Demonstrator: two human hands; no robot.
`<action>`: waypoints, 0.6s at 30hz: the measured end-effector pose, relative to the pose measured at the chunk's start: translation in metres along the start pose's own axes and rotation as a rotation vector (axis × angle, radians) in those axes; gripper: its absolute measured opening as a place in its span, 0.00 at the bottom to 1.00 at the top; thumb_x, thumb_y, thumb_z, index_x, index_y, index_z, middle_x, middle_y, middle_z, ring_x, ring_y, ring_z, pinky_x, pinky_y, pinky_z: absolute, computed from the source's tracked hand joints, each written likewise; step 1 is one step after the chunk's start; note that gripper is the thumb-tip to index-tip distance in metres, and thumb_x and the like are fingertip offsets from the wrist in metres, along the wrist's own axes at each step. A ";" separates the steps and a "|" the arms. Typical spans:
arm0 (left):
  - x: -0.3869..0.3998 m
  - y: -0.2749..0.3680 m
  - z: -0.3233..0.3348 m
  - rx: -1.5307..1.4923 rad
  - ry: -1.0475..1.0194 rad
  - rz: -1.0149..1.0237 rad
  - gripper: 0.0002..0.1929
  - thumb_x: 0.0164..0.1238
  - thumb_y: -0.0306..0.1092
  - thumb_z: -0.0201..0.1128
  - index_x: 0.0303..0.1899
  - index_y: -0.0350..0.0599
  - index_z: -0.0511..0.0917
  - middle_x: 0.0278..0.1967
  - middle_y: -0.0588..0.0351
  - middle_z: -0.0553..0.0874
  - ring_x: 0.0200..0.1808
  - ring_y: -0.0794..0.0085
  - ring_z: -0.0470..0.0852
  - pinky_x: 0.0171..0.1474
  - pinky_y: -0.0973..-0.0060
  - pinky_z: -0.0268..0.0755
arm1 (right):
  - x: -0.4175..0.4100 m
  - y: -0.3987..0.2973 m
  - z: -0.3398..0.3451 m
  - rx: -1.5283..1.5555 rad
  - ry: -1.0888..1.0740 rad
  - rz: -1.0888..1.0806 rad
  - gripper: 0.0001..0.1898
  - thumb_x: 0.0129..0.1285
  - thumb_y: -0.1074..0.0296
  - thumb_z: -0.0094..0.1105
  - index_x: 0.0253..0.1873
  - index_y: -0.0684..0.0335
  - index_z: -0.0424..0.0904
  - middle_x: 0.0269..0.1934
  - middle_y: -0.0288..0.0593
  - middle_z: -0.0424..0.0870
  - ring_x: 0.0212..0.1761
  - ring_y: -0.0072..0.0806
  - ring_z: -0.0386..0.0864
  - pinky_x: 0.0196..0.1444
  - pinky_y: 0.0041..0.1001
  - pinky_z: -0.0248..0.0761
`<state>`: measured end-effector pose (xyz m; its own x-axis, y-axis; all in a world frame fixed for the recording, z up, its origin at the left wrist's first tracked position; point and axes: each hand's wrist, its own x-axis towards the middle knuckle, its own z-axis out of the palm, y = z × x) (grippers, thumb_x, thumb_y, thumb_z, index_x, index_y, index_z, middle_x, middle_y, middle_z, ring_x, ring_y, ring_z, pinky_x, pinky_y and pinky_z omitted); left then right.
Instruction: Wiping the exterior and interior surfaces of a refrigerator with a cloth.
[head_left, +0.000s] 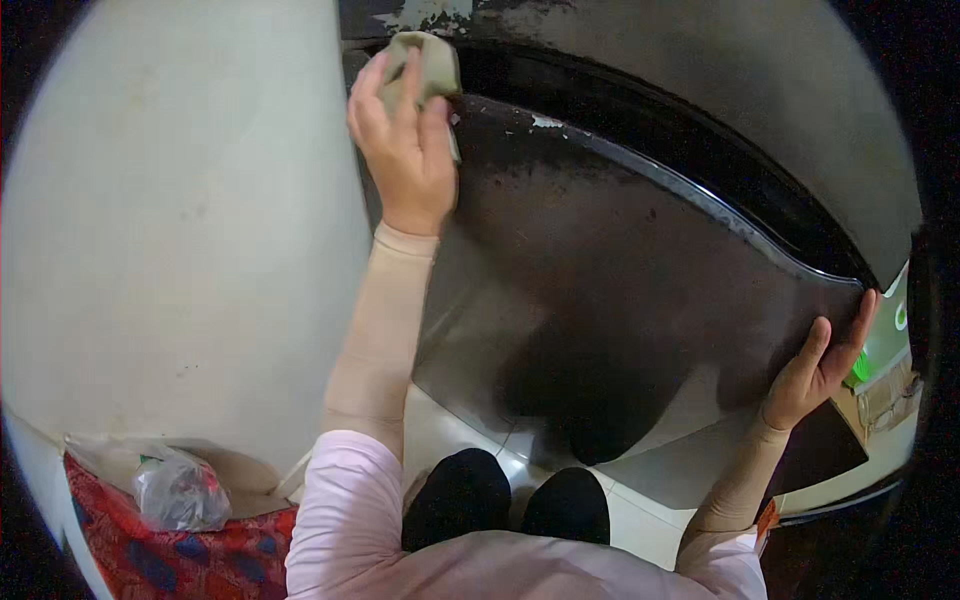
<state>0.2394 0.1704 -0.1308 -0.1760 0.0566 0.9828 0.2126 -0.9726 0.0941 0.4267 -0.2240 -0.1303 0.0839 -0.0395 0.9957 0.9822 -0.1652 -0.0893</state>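
Observation:
Up at the left end of a dark panel (585, 225), my left hand (405, 127) presses a pale green cloth (431, 64) with spread fingers. The panel has a curved, shiny upper edge with light worn patches beside it. At the panel's right corner rests my right hand (821, 367), its thumb and fingers apart, with nothing held in it. Beyond the shiny edge runs a black curved recess (660, 127). The part of the cloth under my left hand is hidden.
A white wall (187, 225) stands close on the left. Below it, a clear plastic bag (184, 491) lies on red patterned fabric (150, 555). Pale floor tiles (645, 517) show near my knees. At the right are a green item (862, 367) and a dark flat board (825, 450).

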 end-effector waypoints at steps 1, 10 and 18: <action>0.007 -0.020 0.005 0.021 0.045 -0.036 0.23 0.78 0.38 0.57 0.70 0.46 0.77 0.69 0.39 0.71 0.71 0.45 0.66 0.76 0.53 0.53 | 0.003 0.000 0.002 0.023 0.012 -0.002 0.29 0.78 0.67 0.55 0.79 0.69 0.62 0.80 0.51 0.62 0.83 0.38 0.56 0.84 0.36 0.42; -0.007 -0.015 0.011 0.114 0.125 -0.257 0.23 0.83 0.39 0.50 0.73 0.45 0.72 0.67 0.41 0.74 0.68 0.47 0.67 0.74 0.53 0.54 | 0.001 0.000 0.003 -0.015 0.013 -0.002 0.29 0.78 0.66 0.56 0.79 0.67 0.63 0.80 0.48 0.63 0.83 0.36 0.56 0.84 0.38 0.41; -0.114 0.203 -0.005 -0.199 -0.168 0.075 0.22 0.74 0.43 0.64 0.66 0.55 0.82 0.69 0.52 0.75 0.64 0.65 0.68 0.59 0.65 0.60 | 0.002 0.003 -0.002 -0.042 -0.013 0.000 0.29 0.80 0.65 0.54 0.79 0.68 0.61 0.80 0.47 0.63 0.83 0.36 0.56 0.84 0.37 0.41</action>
<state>0.2979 -0.0345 -0.2242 -0.0012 0.0034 1.0000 0.0227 -0.9997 0.0034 0.4294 -0.2264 -0.1291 0.0858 -0.0271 0.9959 0.9743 -0.2068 -0.0895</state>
